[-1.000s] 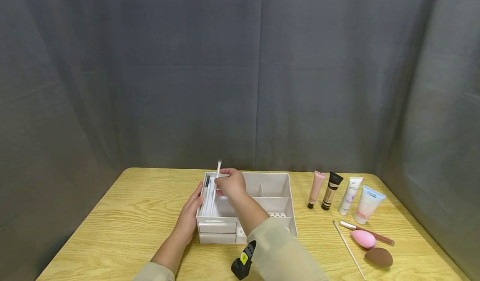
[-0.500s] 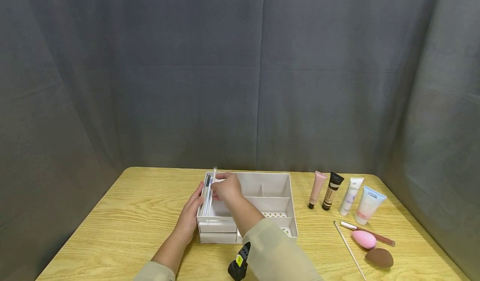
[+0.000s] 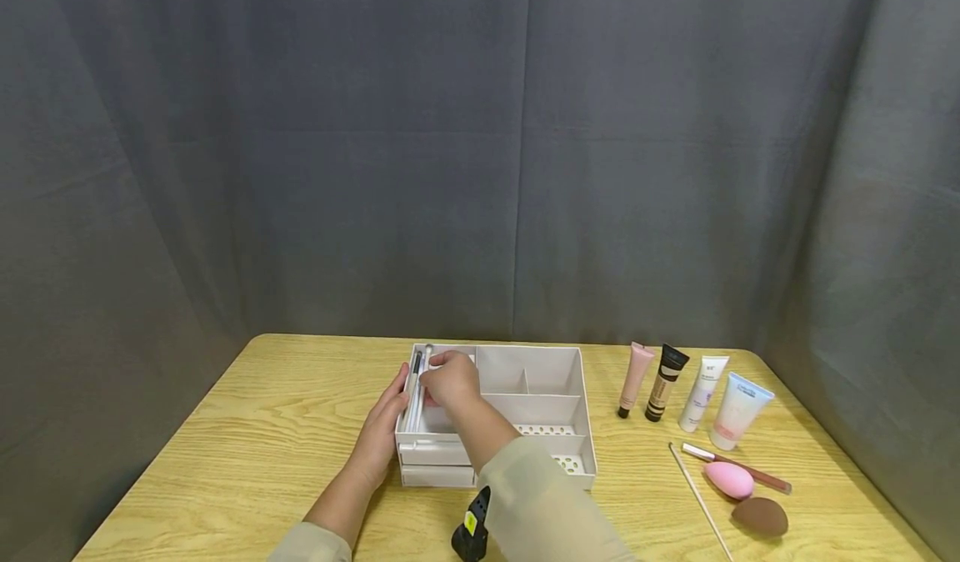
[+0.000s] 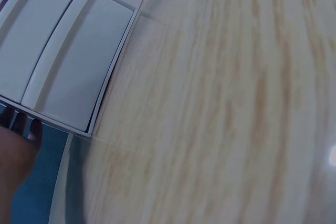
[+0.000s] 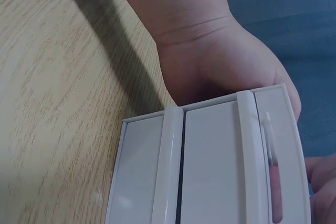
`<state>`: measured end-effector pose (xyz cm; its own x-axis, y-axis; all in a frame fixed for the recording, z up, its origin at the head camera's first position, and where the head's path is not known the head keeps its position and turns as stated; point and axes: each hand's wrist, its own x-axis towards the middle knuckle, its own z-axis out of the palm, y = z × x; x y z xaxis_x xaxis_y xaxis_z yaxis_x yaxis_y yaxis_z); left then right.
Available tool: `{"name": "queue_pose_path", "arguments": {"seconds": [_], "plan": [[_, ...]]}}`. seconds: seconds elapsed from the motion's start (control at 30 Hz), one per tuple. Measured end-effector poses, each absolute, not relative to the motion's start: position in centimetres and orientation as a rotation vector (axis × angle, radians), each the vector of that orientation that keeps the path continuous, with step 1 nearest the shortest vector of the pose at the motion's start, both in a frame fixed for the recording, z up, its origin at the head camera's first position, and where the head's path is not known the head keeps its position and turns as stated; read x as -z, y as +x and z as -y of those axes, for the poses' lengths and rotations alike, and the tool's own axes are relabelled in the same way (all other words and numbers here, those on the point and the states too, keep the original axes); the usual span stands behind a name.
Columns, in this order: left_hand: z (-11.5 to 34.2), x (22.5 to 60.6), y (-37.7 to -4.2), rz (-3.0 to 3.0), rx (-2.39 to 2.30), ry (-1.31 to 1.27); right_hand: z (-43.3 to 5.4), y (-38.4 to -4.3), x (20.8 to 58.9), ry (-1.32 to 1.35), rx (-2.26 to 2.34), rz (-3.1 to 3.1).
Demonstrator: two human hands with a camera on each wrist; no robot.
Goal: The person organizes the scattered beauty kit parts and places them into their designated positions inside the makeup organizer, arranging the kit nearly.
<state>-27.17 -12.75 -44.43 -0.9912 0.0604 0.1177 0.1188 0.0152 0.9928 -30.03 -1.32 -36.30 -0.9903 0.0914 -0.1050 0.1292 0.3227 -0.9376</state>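
A white makeup organizer (image 3: 531, 394) with two front drawers (image 5: 212, 169) stands on the wooden table. My left hand (image 3: 378, 430) lies along its left side, fingers extended against the outer wall and thumb at the rim. Inside the left compartment my right hand (image 3: 454, 381) pinches a slim white makeup brush (image 3: 428, 350), its tip at the back wall. Beside that brush, other slim brushes (image 3: 414, 378), one with a dark head, lie along the left wall. In the left wrist view, left-hand fingertips (image 4: 34, 128) meet the organizer's edge.
To the right stand a pink tube (image 3: 637, 378), a black-capped tube (image 3: 666, 383), a white tube (image 3: 703, 393) and a blue-pink tube (image 3: 741, 410). Nearer lie a thin stick (image 3: 699, 499), a brown lip gloss tube (image 3: 757, 474), a pink sponge (image 3: 728, 479) and a brown sponge (image 3: 759, 517).
My right hand has moved slightly left and lowered the white brush, so it lies beside the others in the left compartment. My left hand stays at the organizer's side.
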Motion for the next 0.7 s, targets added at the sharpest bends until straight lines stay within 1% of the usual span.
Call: {"name": "queue_pose_path", "arguments": {"seconds": [0.7], "plan": [[12.81,44.31,-27.12,2.228,2.168,-0.216,1.41,-29.61,36.64,0.119,1.557,-2.798]]}}
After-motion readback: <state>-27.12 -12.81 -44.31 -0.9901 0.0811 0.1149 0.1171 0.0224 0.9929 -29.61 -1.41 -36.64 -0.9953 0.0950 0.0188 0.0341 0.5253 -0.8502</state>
